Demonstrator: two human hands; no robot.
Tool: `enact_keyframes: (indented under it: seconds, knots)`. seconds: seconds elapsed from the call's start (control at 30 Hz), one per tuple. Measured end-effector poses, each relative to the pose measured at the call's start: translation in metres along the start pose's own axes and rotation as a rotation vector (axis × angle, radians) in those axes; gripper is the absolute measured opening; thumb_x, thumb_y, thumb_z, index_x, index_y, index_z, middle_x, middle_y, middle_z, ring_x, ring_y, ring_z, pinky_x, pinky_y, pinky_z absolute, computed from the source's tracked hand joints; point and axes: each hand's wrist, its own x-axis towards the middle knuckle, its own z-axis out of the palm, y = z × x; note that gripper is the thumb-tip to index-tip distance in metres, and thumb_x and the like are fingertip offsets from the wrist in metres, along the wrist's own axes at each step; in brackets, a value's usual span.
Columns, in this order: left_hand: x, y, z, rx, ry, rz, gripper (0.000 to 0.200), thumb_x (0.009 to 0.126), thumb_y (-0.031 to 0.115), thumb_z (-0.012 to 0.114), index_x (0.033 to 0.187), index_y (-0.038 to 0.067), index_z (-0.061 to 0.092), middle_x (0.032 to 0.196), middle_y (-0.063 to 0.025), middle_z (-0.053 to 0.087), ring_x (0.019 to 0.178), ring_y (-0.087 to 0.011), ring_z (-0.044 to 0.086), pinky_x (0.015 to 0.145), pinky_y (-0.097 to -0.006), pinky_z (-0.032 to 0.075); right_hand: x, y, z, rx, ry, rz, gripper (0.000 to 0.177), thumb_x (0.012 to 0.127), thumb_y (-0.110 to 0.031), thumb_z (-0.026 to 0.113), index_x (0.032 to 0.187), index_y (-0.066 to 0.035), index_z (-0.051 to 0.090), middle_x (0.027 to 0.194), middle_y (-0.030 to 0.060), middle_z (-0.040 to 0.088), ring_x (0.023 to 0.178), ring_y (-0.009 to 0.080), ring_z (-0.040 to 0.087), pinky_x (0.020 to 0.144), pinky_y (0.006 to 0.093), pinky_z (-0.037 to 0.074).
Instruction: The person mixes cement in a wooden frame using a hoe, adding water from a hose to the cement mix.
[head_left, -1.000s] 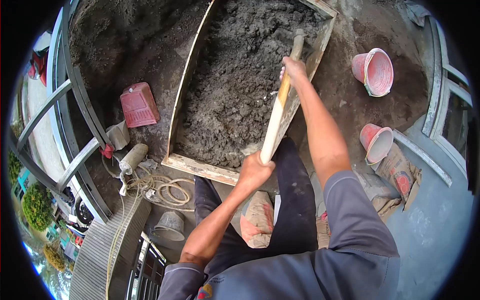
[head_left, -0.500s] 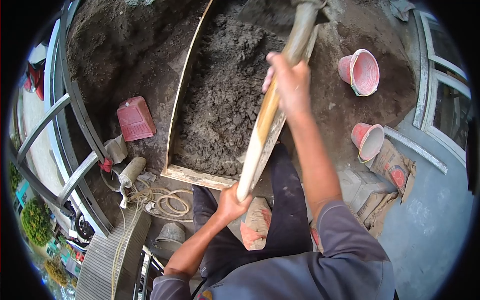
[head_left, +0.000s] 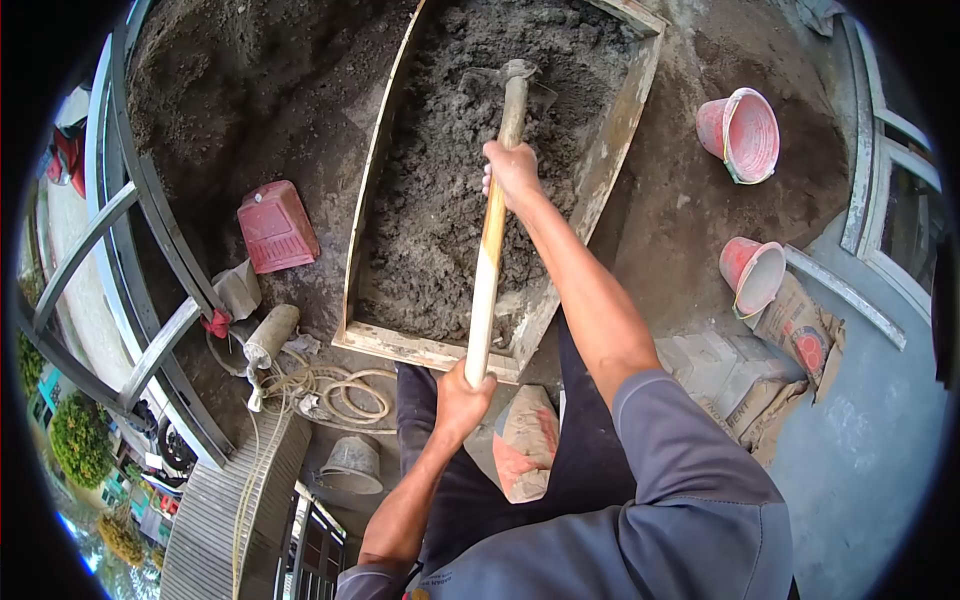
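Note:
I hold a long wooden-handled hoe [head_left: 487, 270] over a wooden-framed mixing box [head_left: 400, 345] filled with dark grey sand-cement mix [head_left: 450, 190]. My left hand [head_left: 463, 388] grips the near end of the handle, just past the box's front board. My right hand [head_left: 513, 172] grips the handle higher up, above the mix. The hoe's blade [head_left: 515, 78] sits down in the mix near the far end of the box.
Two pink buckets [head_left: 741, 133] [head_left: 752, 277] lie on the dirt at right, beside cement bags [head_left: 795, 335]. A red container [head_left: 276, 224], a coiled rope [head_left: 335, 390] and a grey bucket [head_left: 351, 463] lie at left. A cement sack [head_left: 525, 443] is at my feet. Metal railing [head_left: 150, 250] borders the left.
The hoe was lifted up with a load of mix half a second ago; now its blade is back down in the mix, further left in the box. Both hands kept their grip.

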Motion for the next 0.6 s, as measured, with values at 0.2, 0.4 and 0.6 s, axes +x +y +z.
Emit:
enact_keyframes:
  seconds: [0.2,0.4,0.6]
  knots:
    - [-0.049,-0.101,-0.001,0.109,-0.071,0.188,0.023,0.081,0.017,0.074,0.092,-0.002,0.067,0.075,-0.0256,0.068,0.078,-0.0423,0.071,0.066,-0.0457,0.058,-0.143,-0.020,-0.010,0.174,-0.008,-0.119,0.026,0.090,-0.010,0.066,0.102,-0.002,0.044,0.066,0.0055,0.055,0.045,0.0148,0.054,0.039,0.0315,0.050]
    - [0.024,0.057,-0.014,-0.013,-0.051,0.376,0.027,0.081,0.020,0.070,0.102,0.002,0.068,0.083,-0.0267,0.069,0.084,-0.0458,0.069,0.074,-0.0481,0.057,-0.114,-0.202,-0.018,0.040,0.009,-0.508,0.025,0.088,-0.016,0.069,0.095,0.003,0.053,0.071,0.0079,0.058,0.052,0.0140,0.057,0.046,0.0293,0.052]
    - [0.086,0.093,-0.068,-0.017,0.004,0.227,0.024,0.083,0.015,0.068,0.095,-0.005,0.065,0.069,-0.0104,0.065,0.058,-0.0165,0.062,0.054,-0.0339,0.050,0.060,-0.147,0.046,0.101,-0.010,-0.294,0.022,0.091,-0.010,0.066,0.100,0.007,0.054,0.071,0.0108,0.056,0.054,0.0199,0.058,0.050,0.0357,0.057]
